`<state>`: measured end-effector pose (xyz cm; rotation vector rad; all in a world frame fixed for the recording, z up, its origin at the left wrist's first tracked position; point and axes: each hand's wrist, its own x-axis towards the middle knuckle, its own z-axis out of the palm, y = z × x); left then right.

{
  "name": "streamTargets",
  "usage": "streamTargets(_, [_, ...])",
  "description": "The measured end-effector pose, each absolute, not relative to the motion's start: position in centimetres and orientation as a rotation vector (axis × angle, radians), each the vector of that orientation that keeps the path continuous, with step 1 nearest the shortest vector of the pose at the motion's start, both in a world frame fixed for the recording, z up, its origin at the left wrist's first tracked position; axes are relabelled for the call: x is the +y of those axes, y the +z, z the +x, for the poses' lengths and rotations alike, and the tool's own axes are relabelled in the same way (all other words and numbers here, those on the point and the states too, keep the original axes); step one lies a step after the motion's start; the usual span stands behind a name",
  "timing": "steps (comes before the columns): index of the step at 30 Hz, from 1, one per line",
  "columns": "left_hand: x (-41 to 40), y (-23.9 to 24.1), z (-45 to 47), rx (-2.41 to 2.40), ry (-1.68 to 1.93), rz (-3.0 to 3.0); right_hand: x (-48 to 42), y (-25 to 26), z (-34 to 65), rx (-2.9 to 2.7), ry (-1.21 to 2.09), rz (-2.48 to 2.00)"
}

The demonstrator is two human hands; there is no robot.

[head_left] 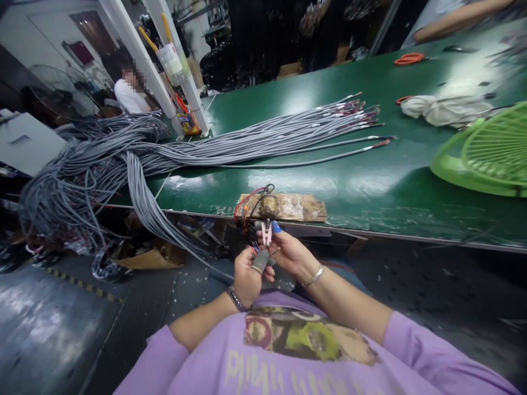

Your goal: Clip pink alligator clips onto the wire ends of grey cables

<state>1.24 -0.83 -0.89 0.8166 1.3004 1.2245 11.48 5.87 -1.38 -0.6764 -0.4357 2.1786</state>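
Your left hand (247, 277) looks closed on the wires (256, 248), right hand (293, 253) pinching the pale clip (267, 235) just above; both are this side of the bench (354, 186) edge. Grip near the wire ends, keep strands apart, clip square, no tugging.

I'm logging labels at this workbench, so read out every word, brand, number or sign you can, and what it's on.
Nothing reads with certainty, so I have no text to quote.
Pale lettering on the purple cloth shirt: too blurred and distorted to read.
Lettering on the yellow, red and blue packet by the white upright posts: too small and blurred to read.
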Motion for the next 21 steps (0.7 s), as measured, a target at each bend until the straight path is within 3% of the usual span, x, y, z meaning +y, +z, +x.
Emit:
streamTargets(14, [-1.3,0.0,1.5,1.302,1.158,0.751,5.6,-2.3,11.4,-0.441,2.13,-0.691])
streamTargets(21, [-2.0,0.4,0.3,1.349,1.102,0.833,5.0,-2.6,13.7,-0.706,2.303,-0.619])
